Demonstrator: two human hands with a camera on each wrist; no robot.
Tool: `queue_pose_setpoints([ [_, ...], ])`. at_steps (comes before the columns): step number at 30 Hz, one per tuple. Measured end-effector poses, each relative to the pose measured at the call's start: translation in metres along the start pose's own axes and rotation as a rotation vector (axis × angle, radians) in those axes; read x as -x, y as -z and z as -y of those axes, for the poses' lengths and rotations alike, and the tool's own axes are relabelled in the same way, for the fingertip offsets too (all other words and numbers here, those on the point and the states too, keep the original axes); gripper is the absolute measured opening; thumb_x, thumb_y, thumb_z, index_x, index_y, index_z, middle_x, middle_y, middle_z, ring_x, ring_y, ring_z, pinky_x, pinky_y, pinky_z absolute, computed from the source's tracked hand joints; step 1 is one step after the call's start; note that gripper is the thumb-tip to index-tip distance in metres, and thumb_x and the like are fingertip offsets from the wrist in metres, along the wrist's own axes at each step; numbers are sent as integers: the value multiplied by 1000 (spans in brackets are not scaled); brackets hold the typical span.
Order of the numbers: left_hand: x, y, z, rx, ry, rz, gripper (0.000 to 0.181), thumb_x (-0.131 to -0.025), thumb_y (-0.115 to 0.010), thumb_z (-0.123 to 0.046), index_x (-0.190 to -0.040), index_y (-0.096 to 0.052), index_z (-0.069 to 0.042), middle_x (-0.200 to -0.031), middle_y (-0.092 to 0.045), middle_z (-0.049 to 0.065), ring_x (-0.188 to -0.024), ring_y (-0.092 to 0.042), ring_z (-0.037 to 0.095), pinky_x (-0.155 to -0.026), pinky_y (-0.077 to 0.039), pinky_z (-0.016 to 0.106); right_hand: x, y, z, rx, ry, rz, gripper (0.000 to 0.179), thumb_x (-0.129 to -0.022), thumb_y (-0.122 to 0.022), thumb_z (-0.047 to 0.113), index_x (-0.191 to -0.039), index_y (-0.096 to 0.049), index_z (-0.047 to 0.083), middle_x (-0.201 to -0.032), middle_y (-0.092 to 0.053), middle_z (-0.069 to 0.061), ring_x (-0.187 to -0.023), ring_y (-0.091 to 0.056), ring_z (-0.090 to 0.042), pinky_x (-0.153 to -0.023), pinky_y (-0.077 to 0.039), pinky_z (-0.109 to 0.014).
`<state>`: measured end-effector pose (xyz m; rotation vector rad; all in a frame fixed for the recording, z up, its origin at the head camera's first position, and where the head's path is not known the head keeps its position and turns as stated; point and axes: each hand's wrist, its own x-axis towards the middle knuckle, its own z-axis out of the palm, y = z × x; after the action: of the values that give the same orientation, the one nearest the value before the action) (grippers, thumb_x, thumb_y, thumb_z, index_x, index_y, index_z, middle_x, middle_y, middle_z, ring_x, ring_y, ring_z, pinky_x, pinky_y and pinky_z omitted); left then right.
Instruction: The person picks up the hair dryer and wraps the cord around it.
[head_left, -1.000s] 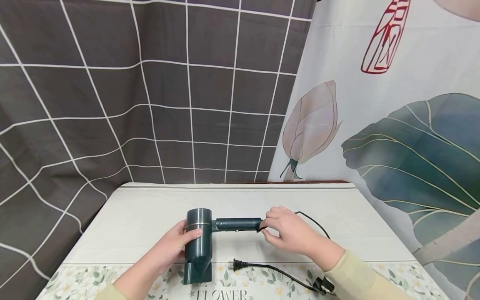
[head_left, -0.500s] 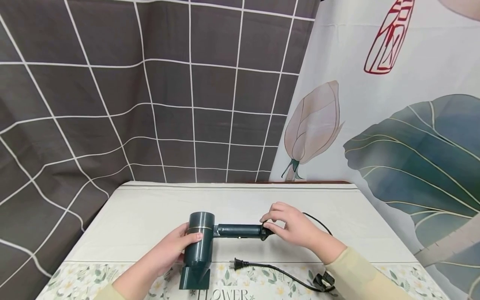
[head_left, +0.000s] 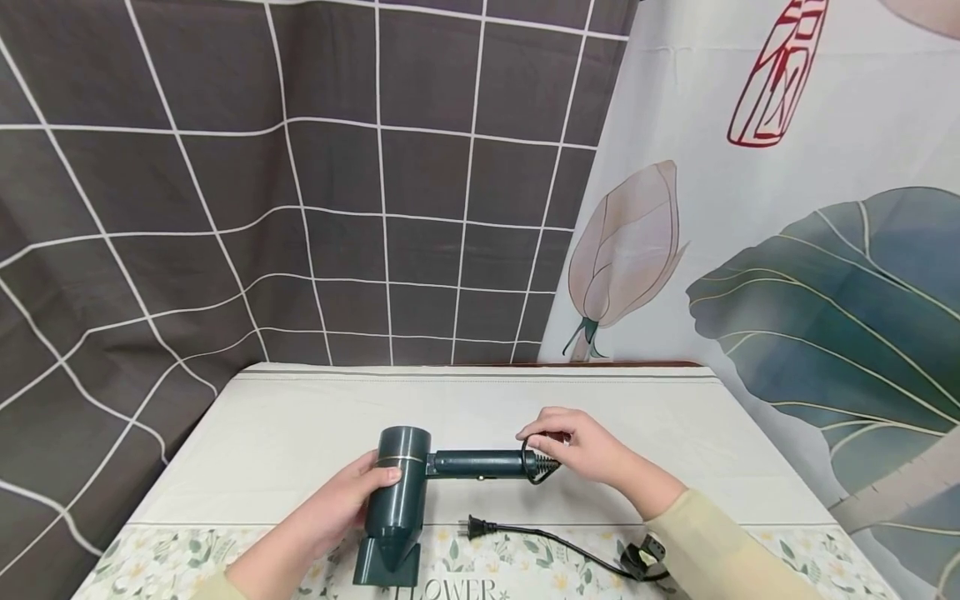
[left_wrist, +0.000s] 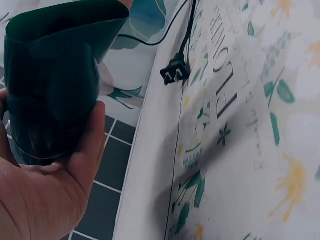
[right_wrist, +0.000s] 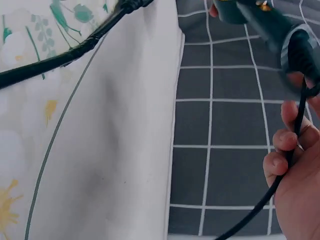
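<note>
Hair dryer [head_left: 402,492]: dark green, glossy, held up over the bench [head_left: 300,417] a little left of its middle, its wide barrel towards the left, its slim handle [head_left: 480,464] pointing right and its flat nozzle [head_left: 386,565] facing the wearer.
Left hand [head_left: 345,497]: clamped round the barrel, thumb across the front, the other fingers wrapped behind.
Right hand [head_left: 581,443]: just beyond the end of the handle, its fingers curled in on the black cord [right_wrist: 265,200], which crosses the palm in the right wrist view.
Bench covering: a smooth white cloth, plain across the back, with a thin dark line dividing it from a near band printed with green leaves and yellow flowers; large grey lettering [head_left: 461,590] there reads "FLOWER", its start partly hidden by the nozzle.
Plug [head_left: 477,527]: black, two metal prongs, lying on the bench near the dividing line, prongs to the left, its lead curving right towards a dark lump [head_left: 642,557] near the right sleeve [head_left: 720,550], too small to identify.
Back and left of the room: a rumpled dark grey curtain [head_left: 330,167] with a white grid.
Right of the room: a white hanging [head_left: 690,108] bearing a pinkish flower bud, a big blue-green leaf and a red seal-like mark.
</note>
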<state>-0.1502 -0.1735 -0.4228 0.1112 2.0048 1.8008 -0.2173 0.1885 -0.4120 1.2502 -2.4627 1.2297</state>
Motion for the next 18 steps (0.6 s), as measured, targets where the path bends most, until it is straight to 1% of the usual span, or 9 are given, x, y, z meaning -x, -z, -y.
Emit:
queue_pose_setpoints([
  [3, 1, -1, -1, 28, -2, 17, 77, -100, -53, -39, -154, -18, 3, -118, -64, 14, -107, -64, 28, -95, -48, 53, -1, 0, -5, -56, -47, -3, 18, -98, -61, 6, -110, -74, 6, -81, -60, 4, -67, -45, -7, -61, -43, -25],
  [5, 2, -2, -2, 42, -3, 18, 77, -100, -53, -39, -155, -17, 3, -118, -64, 14, -107, -63, 27, -97, -47, 52, -1, -1, -7, -59, -80, 1, 18, -99, -60, 8, -111, -74, 7, -81, -61, 4, -69, -46, -7, -62, -44, -25],
  [9, 2, -3, -2, 58, -1, 12, 77, -100, -53, -38, -155, -17, 2, -118, -64, 13, -107, -62, 25, -99, -45, 51, 0, -3, -8, -41, -125, 13, 19, -100, -59, 13, -112, -74, 10, -81, -59, 7, -71, -47, -7, -65, -44, -25],
  [12, 3, -4, -2, 64, -1, 12, 76, -100, -53, -37, -155, -17, 1, -118, -64, 13, -108, -61, 25, -98, -45, 49, 2, -5, -10, -17, -141, 4, 19, -100, -59, 14, -111, -74, 11, -83, -60, 9, -72, -48, -6, -66, -44, -26],
  [18, 3, -7, -2, 77, -4, -21, 76, -99, -54, -38, -155, -19, 0, -117, -64, 12, -108, -61, 25, -97, -45, 48, 3, -11, -12, 15, -166, -30, 18, -100, -59, 14, -108, -75, 10, -89, -66, 5, -78, -55, -8, -71, -47, -29],
])
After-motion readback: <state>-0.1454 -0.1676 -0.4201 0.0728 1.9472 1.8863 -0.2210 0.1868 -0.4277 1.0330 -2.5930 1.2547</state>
